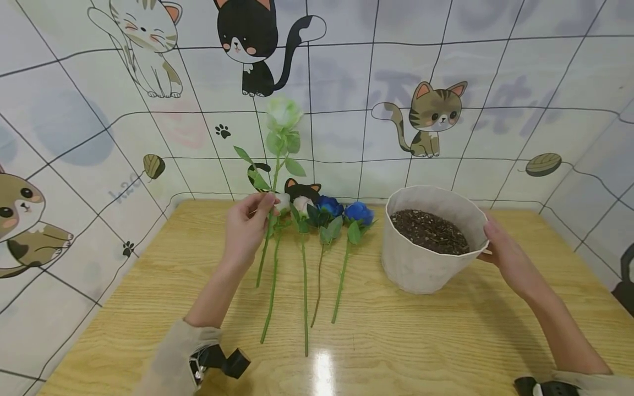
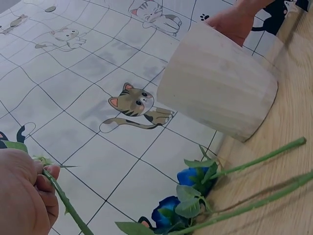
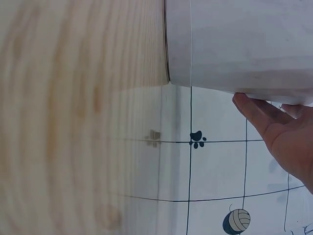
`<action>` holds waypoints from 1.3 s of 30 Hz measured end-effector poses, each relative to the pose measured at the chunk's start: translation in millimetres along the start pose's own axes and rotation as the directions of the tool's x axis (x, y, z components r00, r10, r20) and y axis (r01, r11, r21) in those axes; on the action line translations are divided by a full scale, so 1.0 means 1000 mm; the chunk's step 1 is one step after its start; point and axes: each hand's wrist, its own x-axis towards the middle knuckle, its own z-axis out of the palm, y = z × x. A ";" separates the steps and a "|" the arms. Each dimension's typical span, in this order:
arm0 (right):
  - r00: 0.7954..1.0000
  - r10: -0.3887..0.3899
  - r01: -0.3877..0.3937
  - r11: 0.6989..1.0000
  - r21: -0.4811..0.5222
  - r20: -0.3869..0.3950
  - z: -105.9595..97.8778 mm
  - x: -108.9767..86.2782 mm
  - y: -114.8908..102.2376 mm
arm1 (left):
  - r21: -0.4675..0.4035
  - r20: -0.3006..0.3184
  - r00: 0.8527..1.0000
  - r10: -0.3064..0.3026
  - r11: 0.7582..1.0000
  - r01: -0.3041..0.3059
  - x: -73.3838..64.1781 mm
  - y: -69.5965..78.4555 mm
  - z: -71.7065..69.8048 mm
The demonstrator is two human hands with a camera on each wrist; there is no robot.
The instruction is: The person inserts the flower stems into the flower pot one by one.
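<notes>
- Left hand (image 1: 250, 223): thumb and fingers pinch the stem of a pale green-white flower (image 1: 284, 114). The bloom stands upright above the hand, against the wall covering (image 1: 342, 132); the stem runs down below the fingers. Small thorns show on this stem in the left wrist view. Whether its lower end touches the table (image 1: 376, 352) cannot be told.
- Right hand (image 1: 512, 264): fingers touch the outer right side of the pot (image 1: 421, 269), near its rim. Whether they curl round the rim cannot be told.
- Pot: pale, soft-walled, standing on the table right of the flowers; dark, speckled soil (image 1: 428, 232) lies inside, below the rim.
- Flowers on the table, left to right: a white flower (image 1: 283, 202), a pinkish-white flower (image 1: 303, 205), a dark blue flower (image 1: 330, 205) and a brighter blue flower (image 1: 359, 213). All lie side by side, blooms toward the wall, stems toward the person. The brighter blue one is nearest the pot, apart from it.
- Surroundings: light wood-grain table; wall covering printed with cartoon cats and grid lines; a dark device (image 1: 218, 360) at the left sleeve (image 1: 168, 363).
</notes>
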 end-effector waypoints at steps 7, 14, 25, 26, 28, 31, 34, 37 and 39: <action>1.000 -0.005 0.005 1.000 0.005 0.001 0.001 0.000 0.000 | -0.061 -0.010 0.998 0.061 0.996 -0.062 0.002 0.007 0.013; 1.000 0.001 -0.001 1.000 -0.030 -0.007 0.000 -0.002 0.001 | -0.141 0.010 0.989 0.144 0.980 -0.142 0.005 0.013 0.029; 1.000 0.014 -0.014 0.999 -0.033 0.003 0.002 -0.002 -0.001 | -0.240 -0.002 0.977 0.214 0.948 -0.209 0.011 0.025 0.057; 1.000 0.015 -0.015 0.999 -0.033 0.005 0.002 -0.002 -0.001 | -0.254 -0.001 0.976 0.217 0.944 -0.210 0.012 0.027 0.060; 1.000 0.014 -0.014 1.000 -0.026 0.008 0.002 -0.002 -0.001 | -0.268 0.001 0.974 0.226 0.939 -0.217 0.013 0.031 0.066; 1.000 0.013 -0.013 1.000 -0.019 0.009 0.003 -0.002 -0.001 | -0.288 0.003 0.972 0.234 0.931 -0.223 0.015 0.038 0.075; 1.000 0.014 -0.014 1.000 -0.013 0.007 0.003 -0.002 -0.001 | -0.310 -0.015 0.969 0.245 0.921 -0.237 0.019 0.047 0.084; 1.000 0.015 -0.015 1.000 -0.015 0.003 0.003 -0.002 -0.001 | -0.341 -0.034 0.963 0.267 0.902 -0.262 0.023 0.055 0.094; 1.000 0.016 -0.016 1.000 -0.014 0.002 0.003 -0.002 -0.001 | -0.367 -0.036 0.959 0.280 0.889 -0.273 0.025 0.060 0.101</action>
